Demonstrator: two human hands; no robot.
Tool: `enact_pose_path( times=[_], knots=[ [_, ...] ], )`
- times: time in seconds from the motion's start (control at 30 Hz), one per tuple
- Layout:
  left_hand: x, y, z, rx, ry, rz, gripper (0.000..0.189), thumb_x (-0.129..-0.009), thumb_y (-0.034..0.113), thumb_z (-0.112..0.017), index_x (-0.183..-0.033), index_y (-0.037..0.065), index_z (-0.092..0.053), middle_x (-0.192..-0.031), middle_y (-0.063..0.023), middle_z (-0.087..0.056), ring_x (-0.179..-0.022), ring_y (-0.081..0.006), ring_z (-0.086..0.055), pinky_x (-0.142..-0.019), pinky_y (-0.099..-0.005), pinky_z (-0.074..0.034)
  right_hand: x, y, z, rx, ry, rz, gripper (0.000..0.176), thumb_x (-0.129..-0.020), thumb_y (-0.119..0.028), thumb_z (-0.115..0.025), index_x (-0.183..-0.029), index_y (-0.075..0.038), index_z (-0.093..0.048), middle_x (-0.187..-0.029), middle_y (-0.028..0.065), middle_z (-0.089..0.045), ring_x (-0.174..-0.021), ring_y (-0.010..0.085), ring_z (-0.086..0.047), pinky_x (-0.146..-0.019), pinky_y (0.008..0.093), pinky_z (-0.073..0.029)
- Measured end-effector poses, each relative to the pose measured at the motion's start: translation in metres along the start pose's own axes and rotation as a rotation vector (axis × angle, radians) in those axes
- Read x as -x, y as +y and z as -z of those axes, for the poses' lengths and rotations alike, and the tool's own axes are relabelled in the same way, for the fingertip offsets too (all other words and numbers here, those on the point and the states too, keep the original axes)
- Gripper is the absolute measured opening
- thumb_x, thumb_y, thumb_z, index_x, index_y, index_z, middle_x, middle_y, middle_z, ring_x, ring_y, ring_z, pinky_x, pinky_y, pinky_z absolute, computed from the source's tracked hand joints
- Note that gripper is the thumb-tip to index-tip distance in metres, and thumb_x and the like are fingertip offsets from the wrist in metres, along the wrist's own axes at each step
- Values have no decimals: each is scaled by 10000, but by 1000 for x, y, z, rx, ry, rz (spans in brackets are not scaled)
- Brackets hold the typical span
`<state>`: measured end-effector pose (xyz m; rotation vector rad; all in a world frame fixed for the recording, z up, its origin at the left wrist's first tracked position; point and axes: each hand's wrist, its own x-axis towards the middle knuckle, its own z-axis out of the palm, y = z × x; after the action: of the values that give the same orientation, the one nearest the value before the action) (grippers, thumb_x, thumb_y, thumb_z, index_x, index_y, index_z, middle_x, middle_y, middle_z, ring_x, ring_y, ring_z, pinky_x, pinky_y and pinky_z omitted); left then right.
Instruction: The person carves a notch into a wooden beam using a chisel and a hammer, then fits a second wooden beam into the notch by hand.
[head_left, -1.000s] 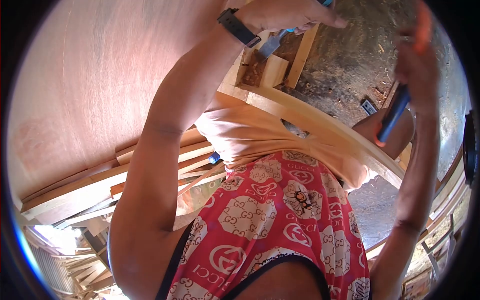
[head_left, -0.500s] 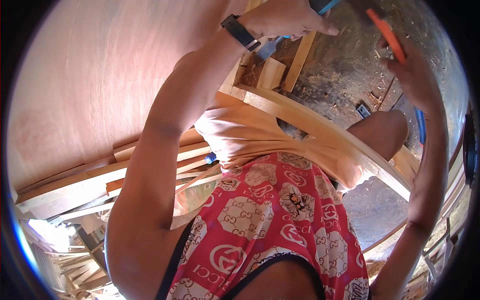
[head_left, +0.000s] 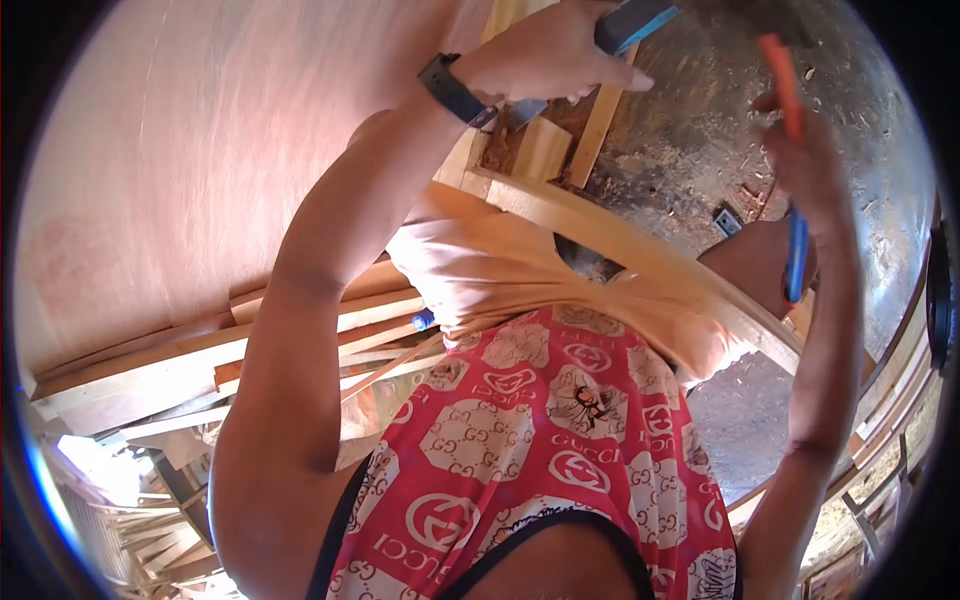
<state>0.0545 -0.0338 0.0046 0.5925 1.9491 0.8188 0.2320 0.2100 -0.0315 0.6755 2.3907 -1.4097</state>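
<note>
At the top centre, my left hand (head_left: 560,50), with a black watch on its wrist, is closed around a chisel (head_left: 636,24). The chisel's dark and blue handle sticks out past the fingers, and its metal blade shows below the hand near a wooden frame (head_left: 585,225). My right hand (head_left: 805,165) grips a hammer (head_left: 785,85) with an orange and blue handle. Its head is dark and blurred at the top edge, to the right of the chisel handle and apart from it. A small wood block (head_left: 543,148) sits in the frame's corner below my left hand.
A large plywood sheet (head_left: 180,150) rises on the left. Several lengths of timber (head_left: 150,370) lie below it. Wood chips and a small dark rectangular object (head_left: 727,222) are on the stained floor (head_left: 670,150). The frame's long rail crosses over my leg.
My right hand has shifted left with the hammer, and more of its blue handle end now shows. My left hand has moved slightly left and down with the chisel.
</note>
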Motion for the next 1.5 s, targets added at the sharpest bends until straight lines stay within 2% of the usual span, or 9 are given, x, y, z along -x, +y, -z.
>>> enact_pose_path(
  times=[0.2,0.27,0.33,0.47,0.67,1.03,1.33,1.43,1.5],
  knots=[
    [-20,10,-11,110,58,-159,280,-922,222,-797,-887,71,-564,-662,21,-528,-550,-78,-522,-490,-248,-411,24,-19,46,-414,132,118,498,-974,-193,-616,-1423,3,-526,-657,-55,-374,-530,46,-400,-545,211,-354],
    [-39,-21,-39,-348,338,-415,388,-806,417,-802,-914,51,-732,-739,-174,-707,-725,-374,-707,-708,-458,-571,49,-33,42,-936,115,196,628,-973,-199,-600,-1514,39,-387,-700,-63,-352,-526,44,-373,-545,218,-345],
    [-19,-11,-69,-471,235,-355,329,-810,375,-768,-924,69,-739,-713,-175,-694,-724,-387,-702,-705,-471,-564,78,-35,14,-1136,126,220,719,-936,-187,-621,-1525,96,-319,-644,-40,-364,-466,56,-400,-449,206,-349],
    [12,5,-113,-434,273,-333,224,-747,246,-725,-897,81,-738,-704,-180,-690,-700,-388,-701,-670,-490,-561,123,-18,-12,-1095,194,-167,562,-856,-84,-593,-1354,116,-426,-595,-11,-374,-362,78,-349,-321,222,-329],
    [17,6,-110,-419,335,-370,161,-706,173,-694,-812,76,-766,-709,-189,-702,-674,-383,-718,-632,-465,-581,152,-22,-41,-910,315,-117,434,-788,-15,-534,-1201,98,-466,-563,5,-414,-354,87,-358,-336,223,-316],
    [13,-11,-110,-533,320,-406,210,-674,239,-771,-837,112,-735,-686,-126,-693,-674,-346,-706,-616,-474,-563,167,-16,-61,-822,318,-134,353,-836,6,-598,-1170,77,-509,-541,12,-451,-356,83,-381,-357,222,-299],
    [15,-13,-113,-528,328,-476,197,-656,241,-769,-785,100,-720,-668,-133,-680,-631,-355,-687,-582,-476,-551,174,-12,-76,-924,582,-27,347,-857,34,-573,-1184,86,-469,-541,47,-464,-350,110,-390,-354,236,-309],
    [15,-11,-114,-570,335,-444,191,-665,247,-763,-777,99,-717,-660,-138,-673,-631,-357,-686,-579,-476,-549,175,-15,-92,-740,380,-168,293,-872,6,-630,-1148,35,-535,-585,36,-494,-386,103,-424,-387,236,-327],
    [15,-8,-112,-522,323,-411,175,-664,237,-752,-763,98,-714,-656,-145,-671,-641,-361,-690,-587,-480,-554,167,-16,-97,-312,175,-172,243,-873,-37,-694,-1097,-20,-601,-632,-2,-513,-459,72,-469,-438,232,-344]
  ],
)
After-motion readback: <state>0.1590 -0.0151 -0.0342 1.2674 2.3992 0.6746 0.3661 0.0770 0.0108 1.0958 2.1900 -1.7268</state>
